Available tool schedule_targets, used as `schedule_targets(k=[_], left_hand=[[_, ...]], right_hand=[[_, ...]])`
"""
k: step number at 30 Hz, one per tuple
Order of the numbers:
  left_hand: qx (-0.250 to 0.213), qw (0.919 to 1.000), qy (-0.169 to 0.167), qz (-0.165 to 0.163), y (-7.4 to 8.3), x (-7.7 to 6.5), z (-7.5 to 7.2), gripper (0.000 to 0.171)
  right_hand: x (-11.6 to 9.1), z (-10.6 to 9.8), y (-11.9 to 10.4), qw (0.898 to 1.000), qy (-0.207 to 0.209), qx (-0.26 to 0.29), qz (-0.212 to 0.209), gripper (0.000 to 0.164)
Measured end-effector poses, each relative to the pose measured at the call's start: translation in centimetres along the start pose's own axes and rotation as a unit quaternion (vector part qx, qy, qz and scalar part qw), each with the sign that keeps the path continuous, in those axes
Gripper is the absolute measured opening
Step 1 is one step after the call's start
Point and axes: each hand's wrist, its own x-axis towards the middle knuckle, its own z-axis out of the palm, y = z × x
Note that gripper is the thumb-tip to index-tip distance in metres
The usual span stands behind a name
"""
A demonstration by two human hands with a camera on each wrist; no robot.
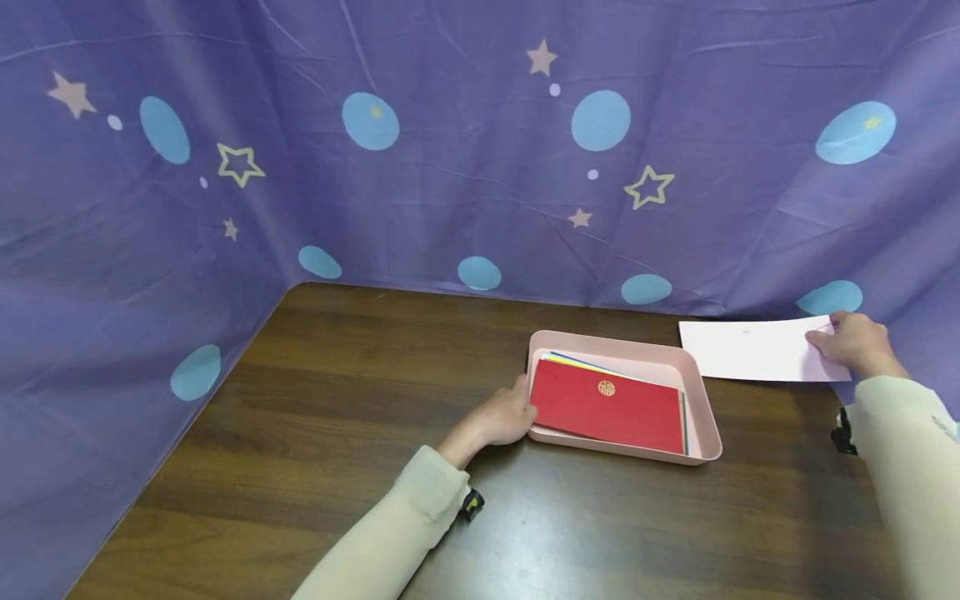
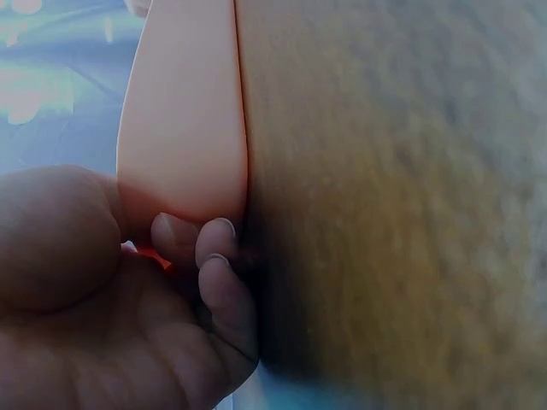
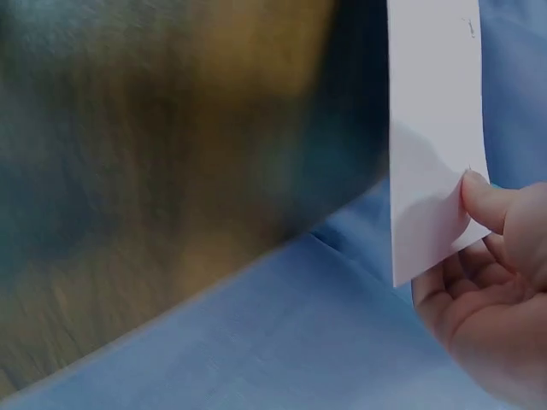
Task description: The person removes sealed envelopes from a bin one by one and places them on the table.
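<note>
A pink tray (image 1: 698, 400) stands on the table, its left end gripped by my left hand (image 1: 504, 414). Fingers curl around the tray's end wall (image 2: 184, 111) in the left wrist view. Inside lies a red envelope (image 1: 611, 412) with a round gold emblem, on top of several others whose blue, yellow and green edges peek out. Right of the tray, my right hand (image 1: 858, 342) pinches the right end of a long white paper (image 1: 757, 350). In the right wrist view the thumb lies on the face of the white paper (image 3: 436, 128), with the fingers behind it.
The brown wooden table (image 1: 300, 433) spreads left and in front of the tray. A purple curtain (image 1: 480, 167) with stars and blue dots rises along its back and left edges. The white paper's left end reaches the tray's back right corner in the head view.
</note>
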Motion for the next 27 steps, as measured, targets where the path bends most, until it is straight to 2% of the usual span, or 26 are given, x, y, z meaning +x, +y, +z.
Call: schedule_targets(k=[9, 13, 21, 27], left_hand=[[-0.004, 0.9999, -0.007, -0.008, 0.1, 0.0, 0.0, 0.046], [0.007, 0.9999, -0.004, -0.009, 0.0, 0.1, -0.1, 0.045], [0.014, 0.9999, -0.003, -0.002, 0.1, 0.1, -0.1, 0.044], [0.013, 0.9999, -0.004, -0.001, 0.2, 0.0, -0.2, 0.042]], right_hand=[[0.3, 3.8, 0.8, 1.0, -0.012, -0.002, 0.018, 0.057], [0.4, 5.1, 1.0, 1.0, 0.004, 0.008, 0.025, 0.056], [0.5, 6.1, -0.1, 0.998, 0.055, -0.004, 0.011, 0.047], [0.4, 6.5, -0.5, 0.997, 0.074, -0.014, 0.004, 0.041]])
